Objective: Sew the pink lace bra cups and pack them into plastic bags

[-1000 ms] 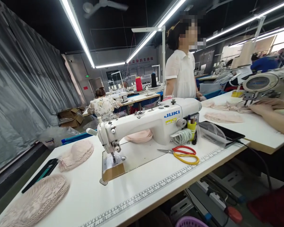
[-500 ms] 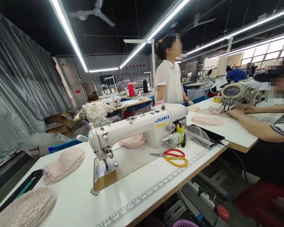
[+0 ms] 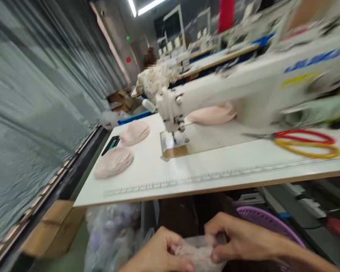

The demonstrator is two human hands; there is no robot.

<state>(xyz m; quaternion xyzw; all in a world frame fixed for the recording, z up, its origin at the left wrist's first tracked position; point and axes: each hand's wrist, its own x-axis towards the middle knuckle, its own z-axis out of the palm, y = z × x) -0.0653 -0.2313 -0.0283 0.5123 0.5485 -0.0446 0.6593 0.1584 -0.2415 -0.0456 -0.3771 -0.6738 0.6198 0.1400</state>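
Observation:
Below the front edge of the sewing table, my left hand and my right hand pinch a thin pale pink piece of fabric between them. Its shape is blurred and partly covered by my fingers. Above it on the table stands a white sewing machine, with nothing visible under its needle. Stacks of pale pink fabric pieces lie on the table's left part. Another pink bundle rests behind the machine's arm. Scissors with red and yellow handles lie at the right.
Under the table, a purple basket stands behind my right arm. Bagged material in clear plastic and a cardboard box are at lower left. A grey curtain hangs along the left. A person in a floral top sits farther back.
The view has swung down and left, blurring the picture. Both hands, holding the pink fabric, have come into sight at the bottom. The standing person and right-hand neighbour are out of view.

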